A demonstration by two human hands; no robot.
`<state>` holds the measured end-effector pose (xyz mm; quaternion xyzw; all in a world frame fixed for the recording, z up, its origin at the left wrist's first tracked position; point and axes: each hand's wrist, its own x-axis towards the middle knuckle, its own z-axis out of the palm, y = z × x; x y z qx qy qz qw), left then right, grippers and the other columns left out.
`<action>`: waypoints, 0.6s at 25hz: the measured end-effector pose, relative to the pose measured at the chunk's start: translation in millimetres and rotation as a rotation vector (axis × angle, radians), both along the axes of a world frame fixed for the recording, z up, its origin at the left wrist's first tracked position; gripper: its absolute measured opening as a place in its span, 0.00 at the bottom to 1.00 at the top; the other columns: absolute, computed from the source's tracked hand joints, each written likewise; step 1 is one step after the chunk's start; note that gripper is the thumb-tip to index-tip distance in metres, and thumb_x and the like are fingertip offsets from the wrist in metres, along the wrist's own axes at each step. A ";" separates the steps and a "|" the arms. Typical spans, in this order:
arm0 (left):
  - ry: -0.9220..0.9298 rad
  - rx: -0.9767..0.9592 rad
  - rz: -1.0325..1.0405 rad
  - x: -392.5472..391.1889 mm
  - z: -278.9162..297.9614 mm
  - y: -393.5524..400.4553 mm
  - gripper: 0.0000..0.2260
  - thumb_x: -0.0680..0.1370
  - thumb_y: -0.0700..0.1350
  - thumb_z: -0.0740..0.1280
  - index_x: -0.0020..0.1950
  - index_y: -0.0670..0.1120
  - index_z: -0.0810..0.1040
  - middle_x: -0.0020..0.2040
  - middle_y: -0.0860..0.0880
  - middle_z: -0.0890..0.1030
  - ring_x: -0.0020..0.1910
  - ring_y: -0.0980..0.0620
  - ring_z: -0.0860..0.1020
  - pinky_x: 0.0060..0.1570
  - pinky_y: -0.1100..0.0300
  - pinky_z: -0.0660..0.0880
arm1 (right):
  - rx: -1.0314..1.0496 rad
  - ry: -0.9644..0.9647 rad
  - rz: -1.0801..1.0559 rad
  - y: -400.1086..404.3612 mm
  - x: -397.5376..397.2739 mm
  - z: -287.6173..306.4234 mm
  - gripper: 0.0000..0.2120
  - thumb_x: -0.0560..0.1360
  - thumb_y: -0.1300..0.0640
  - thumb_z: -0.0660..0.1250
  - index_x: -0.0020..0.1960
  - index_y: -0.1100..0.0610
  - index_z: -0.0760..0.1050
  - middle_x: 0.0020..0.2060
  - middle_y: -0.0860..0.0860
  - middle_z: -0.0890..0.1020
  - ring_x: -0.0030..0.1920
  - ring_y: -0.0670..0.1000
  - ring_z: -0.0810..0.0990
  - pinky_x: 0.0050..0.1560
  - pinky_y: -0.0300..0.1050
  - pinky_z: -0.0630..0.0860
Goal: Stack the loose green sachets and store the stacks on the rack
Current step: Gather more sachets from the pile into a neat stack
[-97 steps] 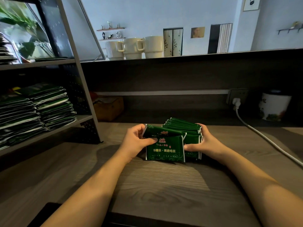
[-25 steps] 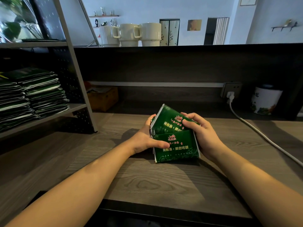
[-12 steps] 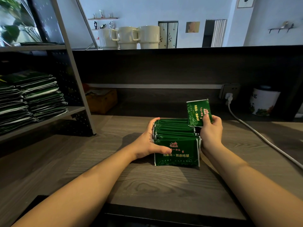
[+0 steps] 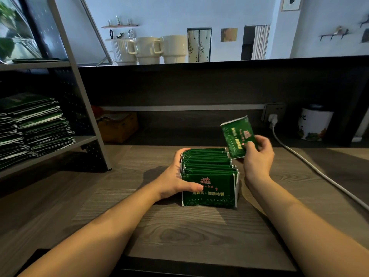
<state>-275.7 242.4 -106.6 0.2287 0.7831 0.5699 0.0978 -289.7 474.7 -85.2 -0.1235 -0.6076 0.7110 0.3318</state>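
Note:
A stack of green sachets (image 4: 209, 176) stands on edge on the wooden table (image 4: 189, 232), front face toward me. My left hand (image 4: 175, 176) grips its left side, thumb across the front sachet and fingers over the back. My right hand (image 4: 256, 156) pinches a single green sachet (image 4: 237, 135) lifted above and to the right of the stack's far end. On the left stands the grey metal rack (image 4: 79, 108), whose lower shelf holds piles of green sachets (image 4: 34, 126).
A white cable (image 4: 311, 166) runs from a wall socket (image 4: 273, 114) across the table's right side. A white jar (image 4: 314, 124) stands at the back right, a brown box (image 4: 117, 126) behind the rack. Three cream mugs (image 4: 149, 49) sit on the upper ledge.
My right hand has raised one sachet further from the stack and tilted it to the right. My left hand keeps its hold on the stack, which stays on the table.

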 end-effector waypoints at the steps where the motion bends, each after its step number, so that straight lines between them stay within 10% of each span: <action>1: 0.001 -0.002 0.001 0.3 0.6 -0.1 0.44 0.69 0.29 0.75 0.75 0.52 0.54 0.66 0.48 0.74 0.63 0.56 0.78 0.59 0.60 0.78 | 0.098 0.065 -0.062 4.6 1.7 1.8 0.11 0.79 0.64 0.64 0.59 0.53 0.75 0.49 0.47 0.80 0.44 0.38 0.79 0.45 0.37 0.78; 6: 0.007 -0.018 -0.008 1.9 1.0 0.2 0.45 0.69 0.30 0.76 0.75 0.53 0.54 0.66 0.50 0.75 0.64 0.57 0.77 0.60 0.60 0.77 | 0.475 0.005 0.191 9.0 -2.1 -3.0 0.13 0.76 0.63 0.71 0.57 0.51 0.77 0.48 0.46 0.82 0.44 0.42 0.81 0.41 0.37 0.78; 12: 0.025 -0.031 -0.002 2.3 0.7 -0.1 0.46 0.69 0.33 0.77 0.76 0.54 0.53 0.66 0.52 0.75 0.64 0.59 0.77 0.61 0.61 0.76 | 0.039 -0.185 0.658 7.2 4.3 -4.3 0.10 0.80 0.63 0.63 0.58 0.60 0.80 0.52 0.61 0.85 0.48 0.56 0.86 0.45 0.48 0.82; 15: 0.023 -0.030 -0.010 2.0 0.5 -0.1 0.47 0.69 0.33 0.77 0.76 0.54 0.52 0.67 0.52 0.75 0.64 0.59 0.77 0.61 0.61 0.76 | 0.042 -0.260 0.833 10.2 9.6 -2.7 0.19 0.83 0.46 0.57 0.60 0.57 0.79 0.56 0.60 0.83 0.53 0.55 0.84 0.54 0.51 0.79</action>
